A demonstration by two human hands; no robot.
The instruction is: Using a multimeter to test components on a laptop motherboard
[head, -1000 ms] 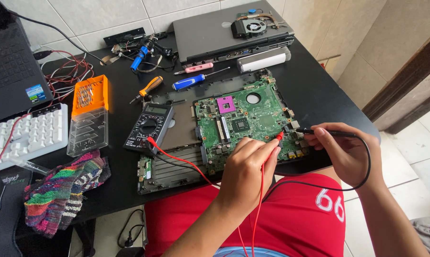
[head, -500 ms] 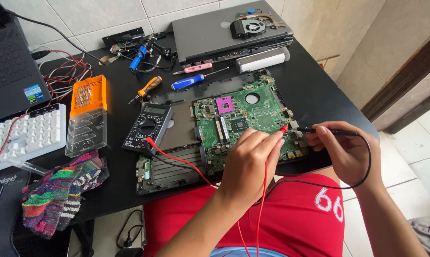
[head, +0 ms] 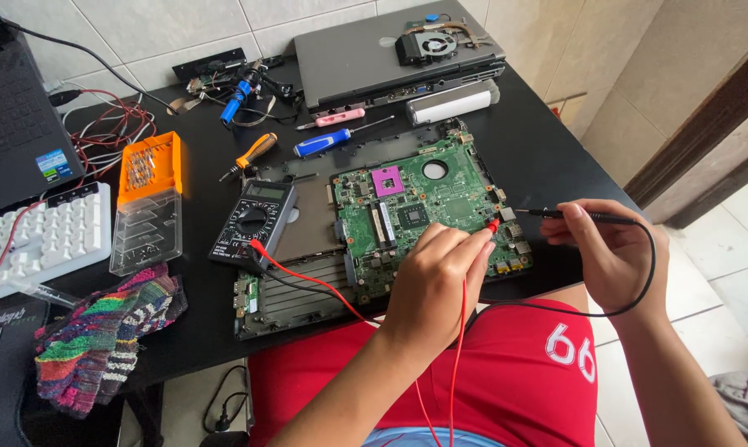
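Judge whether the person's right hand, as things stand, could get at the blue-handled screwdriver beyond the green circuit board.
Probably not freely: the right hand holds the black probe; otherwise nothing blocks the blue-handled screwdriver.

A green motherboard (head: 428, 207) lies flat on the black table, its pink-purple socket and round cut-out facing up. A red probe (head: 491, 225), pinched in the left hand (head: 436, 281), has its tip at the board's right edge, with its red lead trailing down. A black probe (head: 585, 217) lies level in the right hand (head: 610, 257), its metal tip just beside that same edge.
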